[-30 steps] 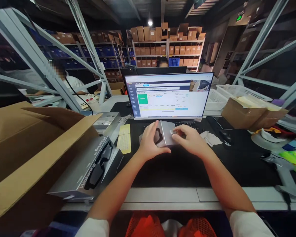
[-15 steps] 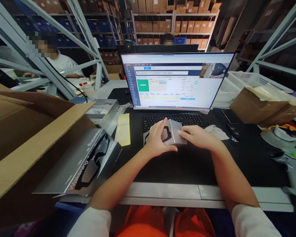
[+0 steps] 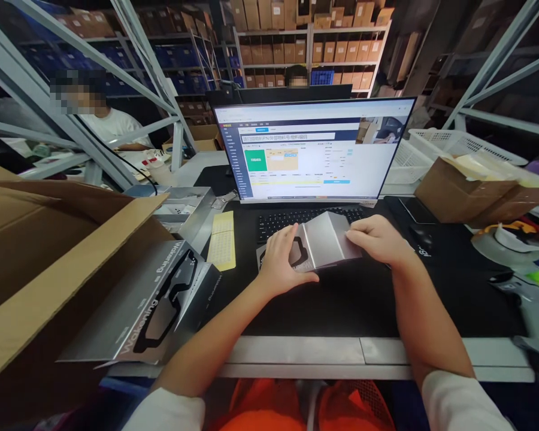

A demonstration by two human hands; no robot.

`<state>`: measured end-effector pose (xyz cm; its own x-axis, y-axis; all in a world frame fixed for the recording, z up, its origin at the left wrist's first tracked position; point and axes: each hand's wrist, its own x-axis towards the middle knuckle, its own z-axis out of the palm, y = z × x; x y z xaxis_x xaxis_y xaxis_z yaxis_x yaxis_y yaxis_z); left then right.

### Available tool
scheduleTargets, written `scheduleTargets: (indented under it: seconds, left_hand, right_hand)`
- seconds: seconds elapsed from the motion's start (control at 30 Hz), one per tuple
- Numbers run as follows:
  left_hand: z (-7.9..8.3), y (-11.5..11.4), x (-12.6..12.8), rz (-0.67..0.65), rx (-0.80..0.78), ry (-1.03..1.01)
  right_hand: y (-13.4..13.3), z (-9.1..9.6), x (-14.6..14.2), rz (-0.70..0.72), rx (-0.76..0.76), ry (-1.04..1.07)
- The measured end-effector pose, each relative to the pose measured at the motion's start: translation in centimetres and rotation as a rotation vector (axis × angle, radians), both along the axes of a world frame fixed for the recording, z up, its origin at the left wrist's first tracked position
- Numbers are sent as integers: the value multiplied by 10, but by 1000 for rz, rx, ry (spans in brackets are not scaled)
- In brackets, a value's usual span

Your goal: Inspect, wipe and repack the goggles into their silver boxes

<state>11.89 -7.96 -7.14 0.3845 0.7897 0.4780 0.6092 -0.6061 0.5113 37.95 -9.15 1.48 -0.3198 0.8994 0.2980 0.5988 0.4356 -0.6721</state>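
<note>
A silver printed packaging box [image 3: 326, 242] with a black-framed glasses picture and lettering lies in front of the keyboard, its plain panels creased and spread to the right. My left hand [image 3: 281, 257] grips its printed left part, fingers across it and thumb along the near edge. At the right end, my right hand [image 3: 379, 239] pinches the edge of the panel between thumb and curled fingers. More silver boxes of the same print, marked "Wakening" [image 3: 161, 305], lean against the open carton on my left.
A monitor [image 3: 314, 149] stands behind the keyboard [image 3: 291, 221]. A yellow label sheet [image 3: 221, 239] lies left of it. On the right are a mouse [image 3: 421, 236], a brown carton [image 3: 453, 188], white baskets [image 3: 467, 146] and a scanner [image 3: 527, 311]. A large open carton [image 3: 72, 263] fills the left side.
My right hand has moved right with the panel's edge, and more plain silver panel now shows between my hands. My left hand stays on the printed part.
</note>
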Motion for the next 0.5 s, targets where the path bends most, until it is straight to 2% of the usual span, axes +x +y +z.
scheduleTargets:
  seconds: [0.1, 0.2, 0.27, 0.37, 0.43, 0.5]
  left_hand:
    - [3, -2, 0, -23, -8, 14]
    - [2, 3, -9, -64, -28, 74]
    - [-4, 7, -23, -32, -98, 164]
    - [-16, 11, -47, 11, -285, 238]
    - [-23, 9, -60, -52, -389, 139]
    - [-26, 3, -69, -120, -468, -82]
  right_hand:
    - [-9, 10, 17, -102, 28, 65]
    - [-8, 8, 25, -155, 22, 133]
    - [-3, 4, 27, -177, -7, 207]
    - [9, -2, 32, -196, -68, 389]
    - [14, -4, 39, -206, -109, 515]
    - [16, -4, 47, -214, -159, 576]
